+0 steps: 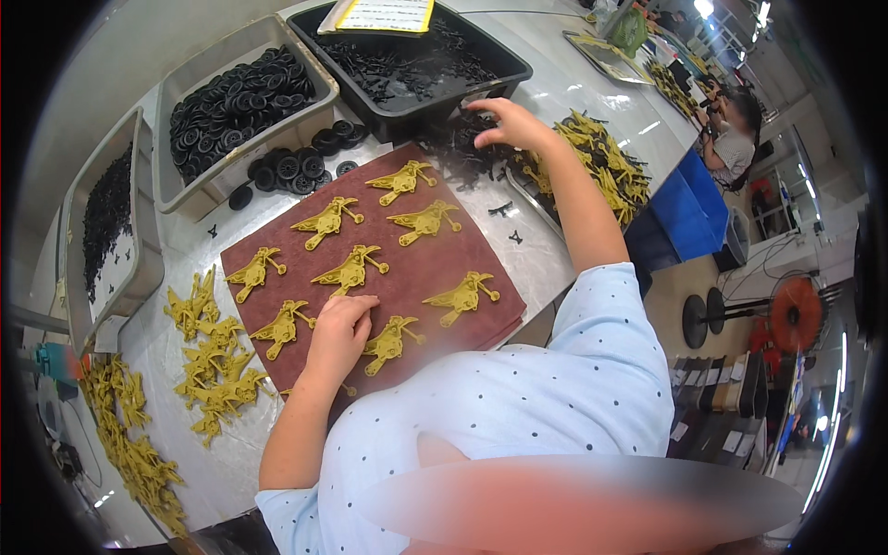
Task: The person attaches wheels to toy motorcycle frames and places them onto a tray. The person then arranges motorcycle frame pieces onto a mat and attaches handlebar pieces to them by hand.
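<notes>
Plainly, in the head view, the left hand [342, 326] is half closed, fingers bent together over the maroon mat [398, 289], just beside the mustard-yellow molded parts [462, 294] spread across it; whether it grips one cannot be told. The right hand [511, 126] is partly open, thumb and fingers apart with a visible gap, at the heap of small black plastic pieces [453, 153] beside the black tub [407, 118]; nothing shows between its fingertips. More yellow parts lie loose left of the mat and in a heap under the right forearm. Black toy wheels [242, 104] fill a grey bin [199, 190]. On the tub rests a yellow-edged sheet [381, 14] bearing lines of writing, too small to read.
</notes>
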A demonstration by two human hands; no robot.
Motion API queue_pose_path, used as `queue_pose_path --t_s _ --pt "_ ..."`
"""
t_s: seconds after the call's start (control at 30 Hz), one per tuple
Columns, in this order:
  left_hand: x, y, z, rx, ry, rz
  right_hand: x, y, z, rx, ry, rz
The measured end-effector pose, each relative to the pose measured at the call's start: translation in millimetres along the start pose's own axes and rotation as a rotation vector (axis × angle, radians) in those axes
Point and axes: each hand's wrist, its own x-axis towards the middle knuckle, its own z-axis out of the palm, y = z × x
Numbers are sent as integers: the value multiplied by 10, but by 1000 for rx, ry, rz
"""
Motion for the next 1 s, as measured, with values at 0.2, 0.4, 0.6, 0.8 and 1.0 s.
queue_pose_path --t_s 0.2,0.4,0.6,0.8,1.0 --pt "7 19 17 2 -4 -7 -165 64 0 -48 86 71" --pt "-5 22 1 7 -9 -19 -832 -463 7 -94 -303 184" --pt "6 33 -9 15 -19 -21 -1359 -581 500 -73 -153 260" --pt "29 84 -2 75 -46 27 -953 -328 696 55 -121 244" --pt "16 258 -44 197 -45 88 -821 -252 734 -107 109 170"
